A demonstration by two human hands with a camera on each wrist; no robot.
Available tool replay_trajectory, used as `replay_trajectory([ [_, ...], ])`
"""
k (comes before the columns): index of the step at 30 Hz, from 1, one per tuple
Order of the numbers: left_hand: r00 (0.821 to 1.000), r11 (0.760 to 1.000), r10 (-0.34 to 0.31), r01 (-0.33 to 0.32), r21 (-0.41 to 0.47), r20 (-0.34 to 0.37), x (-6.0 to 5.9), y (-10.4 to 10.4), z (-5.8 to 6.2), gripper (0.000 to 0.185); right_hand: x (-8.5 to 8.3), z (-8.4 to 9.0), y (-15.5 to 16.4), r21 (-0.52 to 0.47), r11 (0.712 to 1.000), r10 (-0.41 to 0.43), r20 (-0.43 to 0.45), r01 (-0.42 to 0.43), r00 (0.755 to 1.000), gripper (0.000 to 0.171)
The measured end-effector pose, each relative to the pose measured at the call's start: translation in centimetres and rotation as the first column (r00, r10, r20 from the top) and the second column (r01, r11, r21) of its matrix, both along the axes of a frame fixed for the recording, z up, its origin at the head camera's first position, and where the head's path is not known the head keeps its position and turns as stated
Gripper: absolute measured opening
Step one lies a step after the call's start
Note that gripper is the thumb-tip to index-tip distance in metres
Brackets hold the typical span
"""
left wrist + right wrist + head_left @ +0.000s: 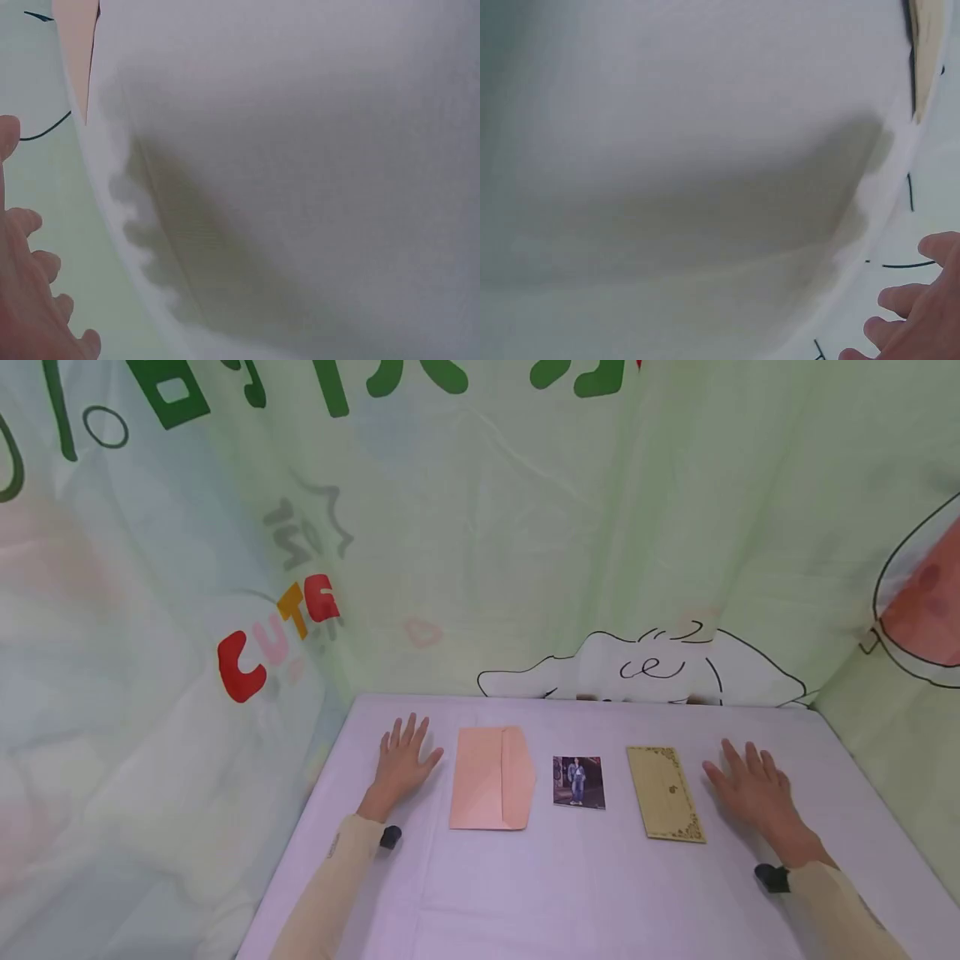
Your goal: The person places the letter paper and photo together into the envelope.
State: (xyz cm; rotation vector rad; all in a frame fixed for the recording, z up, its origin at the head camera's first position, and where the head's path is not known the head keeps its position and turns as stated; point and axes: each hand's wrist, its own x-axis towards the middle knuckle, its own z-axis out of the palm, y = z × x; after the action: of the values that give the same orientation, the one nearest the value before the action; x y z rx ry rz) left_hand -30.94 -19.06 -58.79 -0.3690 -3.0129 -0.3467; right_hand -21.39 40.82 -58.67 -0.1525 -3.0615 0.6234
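Observation:
My left hand (401, 766) is at the table's left side with its fingers spread, holding nothing. Just right of it lies a pink envelope (480, 779) whose pointed flap faces right; its corner (77, 52) shows at the top of the left wrist view. A small photo (578, 782) of a standing person lies right of the envelope. Further right is a gold, wood-like rectangular card (663, 793) with dark ornate corners, slightly tilted. My right hand (753, 789) is beside that card, fingers spread and holding nothing. Shadows under both hands show in the wrist views.
A pale lilac cloth covers the table (555, 893). Behind it and along the sides hangs a printed curtain (525, 543) with cartoon drawings and lettering. The curtain meets the table's back edge.

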Motion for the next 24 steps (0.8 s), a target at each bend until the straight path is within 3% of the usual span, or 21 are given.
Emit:
replay_trajectory([
  [5,1.000,1.000,-0.006,0.006,0.030,0.011,0.1,0.7,0.9,0.078,-0.4,0.7,-0.9,0.002,1.000,0.022,-0.007,-0.022,1.000,0.088],
  [9,1.000,1.000,-0.016,0.016,0.005,0.007,0.1,1.4,1.3,0.079,-0.7,1.2,-1.7,-0.002,1.000,0.024,0.010,-0.024,1.000,0.089],
  [24,0.996,0.997,-0.071,0.072,-0.009,0.055,0.7,2.9,0.8,0.080,-1.0,1.5,-4.3,0.032,0.997,0.068,0.058,-0.070,0.996,0.090],
])
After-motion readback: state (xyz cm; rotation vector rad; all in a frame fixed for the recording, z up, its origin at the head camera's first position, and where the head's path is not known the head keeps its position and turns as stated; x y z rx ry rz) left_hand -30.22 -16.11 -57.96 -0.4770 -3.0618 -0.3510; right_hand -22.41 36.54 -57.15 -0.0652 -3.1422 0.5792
